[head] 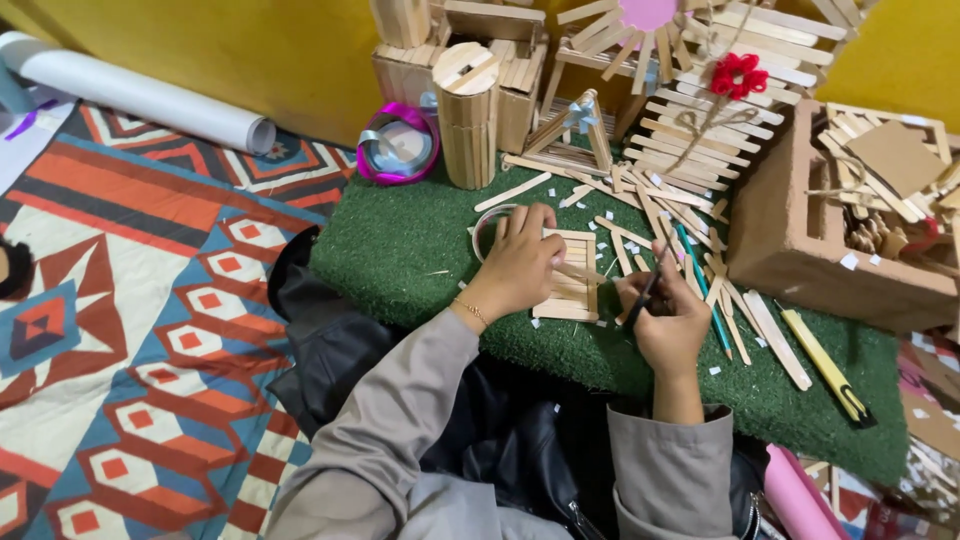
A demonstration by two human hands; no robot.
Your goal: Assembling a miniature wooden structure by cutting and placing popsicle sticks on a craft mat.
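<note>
My left hand (pixel 520 262) presses flat on a small panel of glued wooden sticks (pixel 572 290) lying on a green turf mat (pixel 400 250). My right hand (pixel 668 322) grips a dark pen-like tool (pixel 648 285), its tip pointing toward the panel's right edge. Loose wooden sticks (pixel 690 220) are scattered just beyond both hands. A roll of clear tape (pixel 490 225) lies partly under my left fingers.
Stick-built models (pixel 480 100) stand along the yellow wall, with a pink ribbon spool (pixel 397 143) beside them. A brown box (pixel 800 240) with stick crafts sits at right. A yellow cutter (pixel 825 365) and teal pencil (pixel 705 290) lie on the mat. A patterned rug (pixel 130 300) and white paper roll (pixel 140 95) are at left.
</note>
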